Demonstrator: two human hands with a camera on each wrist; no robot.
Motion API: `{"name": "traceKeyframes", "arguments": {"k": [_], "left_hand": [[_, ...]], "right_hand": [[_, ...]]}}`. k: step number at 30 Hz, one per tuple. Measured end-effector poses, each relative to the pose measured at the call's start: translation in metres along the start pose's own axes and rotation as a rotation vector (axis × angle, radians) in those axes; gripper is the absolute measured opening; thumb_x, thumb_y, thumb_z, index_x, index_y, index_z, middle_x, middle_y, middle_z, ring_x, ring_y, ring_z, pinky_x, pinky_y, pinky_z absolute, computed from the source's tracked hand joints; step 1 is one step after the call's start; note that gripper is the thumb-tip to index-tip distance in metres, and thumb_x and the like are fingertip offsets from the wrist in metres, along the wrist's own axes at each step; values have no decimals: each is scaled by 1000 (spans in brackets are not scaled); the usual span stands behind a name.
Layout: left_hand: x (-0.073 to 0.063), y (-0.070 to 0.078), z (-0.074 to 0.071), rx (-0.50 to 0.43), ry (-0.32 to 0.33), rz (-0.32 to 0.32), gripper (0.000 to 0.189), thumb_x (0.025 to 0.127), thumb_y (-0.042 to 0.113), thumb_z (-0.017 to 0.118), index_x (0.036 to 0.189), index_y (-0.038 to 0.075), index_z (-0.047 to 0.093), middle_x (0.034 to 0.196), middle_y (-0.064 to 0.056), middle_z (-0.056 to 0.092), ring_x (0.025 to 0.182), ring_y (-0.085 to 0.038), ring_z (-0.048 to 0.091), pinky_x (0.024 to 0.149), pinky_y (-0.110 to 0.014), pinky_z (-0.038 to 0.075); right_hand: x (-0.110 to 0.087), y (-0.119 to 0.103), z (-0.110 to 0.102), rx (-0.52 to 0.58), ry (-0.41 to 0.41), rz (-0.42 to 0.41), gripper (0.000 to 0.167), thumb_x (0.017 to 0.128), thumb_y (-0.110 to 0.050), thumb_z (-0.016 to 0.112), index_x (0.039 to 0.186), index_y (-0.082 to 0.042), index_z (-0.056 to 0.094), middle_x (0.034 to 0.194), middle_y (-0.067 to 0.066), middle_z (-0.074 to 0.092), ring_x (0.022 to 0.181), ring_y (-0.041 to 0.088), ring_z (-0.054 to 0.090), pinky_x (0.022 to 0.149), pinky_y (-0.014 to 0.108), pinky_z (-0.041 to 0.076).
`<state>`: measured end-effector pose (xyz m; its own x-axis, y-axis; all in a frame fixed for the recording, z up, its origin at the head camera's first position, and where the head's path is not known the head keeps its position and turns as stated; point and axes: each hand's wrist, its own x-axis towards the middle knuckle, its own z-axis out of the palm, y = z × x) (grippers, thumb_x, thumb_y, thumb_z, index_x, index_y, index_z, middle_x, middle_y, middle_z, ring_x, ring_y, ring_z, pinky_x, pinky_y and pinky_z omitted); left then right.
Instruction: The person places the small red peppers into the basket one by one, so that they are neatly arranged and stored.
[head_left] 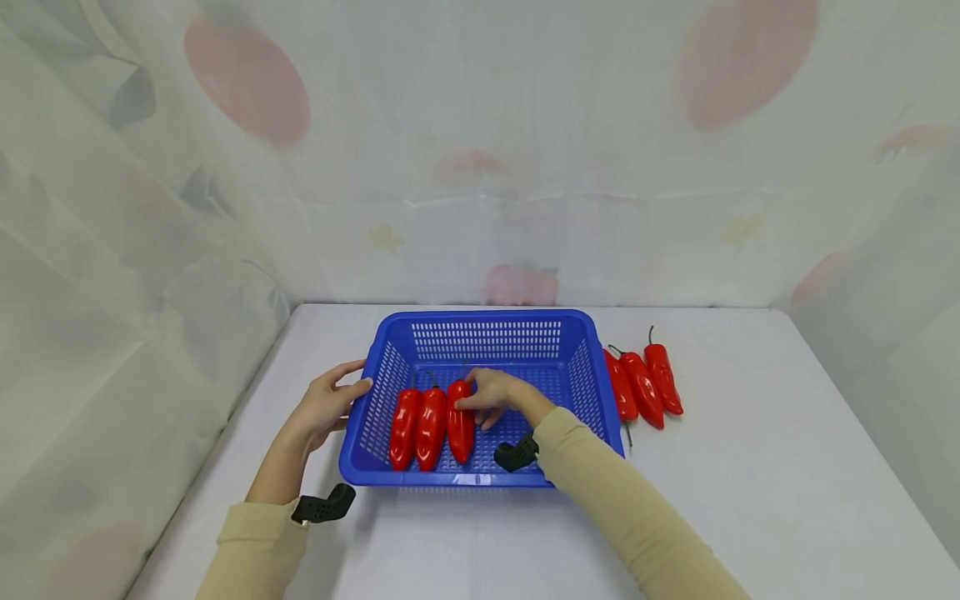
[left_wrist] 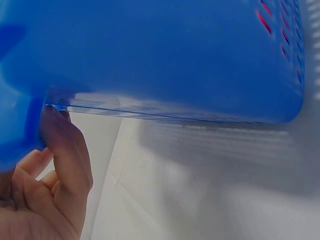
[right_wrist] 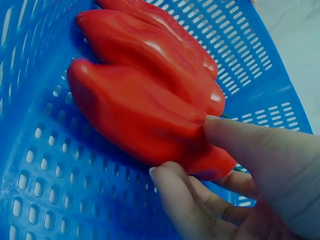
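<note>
A blue plastic basket [head_left: 487,316] with slotted walls stands on the white table. At its left side, my left hand [head_left: 328,403] grips the rim, thumb on top and fingers beneath; the left wrist view shows the fingers [left_wrist: 70,160] curled up under the edge. Inside, three red peppers lie side by side in the left half. My right hand [head_left: 498,393] reaches in and pinches the rightmost pepper [head_left: 460,437] near its stem end, with thumb and fingers on either side of it in the right wrist view. The middle pepper [head_left: 431,429] and left pepper [head_left: 404,429] lie next to it.
Outside the basket on the right, three more red peppers lie on the table [head_left: 772,450]: one close against the basket wall [head_left: 619,387], a middle one [head_left: 643,390] and an outer one [head_left: 663,379]. A patterned curtain [head_left: 480,167] closes off the back and sides.
</note>
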<state>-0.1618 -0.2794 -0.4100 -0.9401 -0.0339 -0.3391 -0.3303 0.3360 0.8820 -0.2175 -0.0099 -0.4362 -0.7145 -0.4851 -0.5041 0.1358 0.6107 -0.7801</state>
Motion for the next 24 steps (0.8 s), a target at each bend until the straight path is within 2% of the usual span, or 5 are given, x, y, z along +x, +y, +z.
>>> {"name": "traceKeyframes", "arguments": {"k": [9,24], "left_hand": [[0,0,-1,-1,1,-1,57,92,31,56,142,17,33,104,-18,63,75,-22,68,68,-39,57],[0,0,0,7,7,-5,58,92,32,56,143,17,32,108,-20,62,77,-22,68,68,-40,57]], "right_hand": [[-2,0,-2,-47,-56,16,49,87,-23,63,127,-4,42,87,13,58,67,23,64,60,37,56],[-5,0,-2,-66,-99,20,50,88,-24,62,129,-3,41,91,13,61,68,22,64,57,33,56]]}}
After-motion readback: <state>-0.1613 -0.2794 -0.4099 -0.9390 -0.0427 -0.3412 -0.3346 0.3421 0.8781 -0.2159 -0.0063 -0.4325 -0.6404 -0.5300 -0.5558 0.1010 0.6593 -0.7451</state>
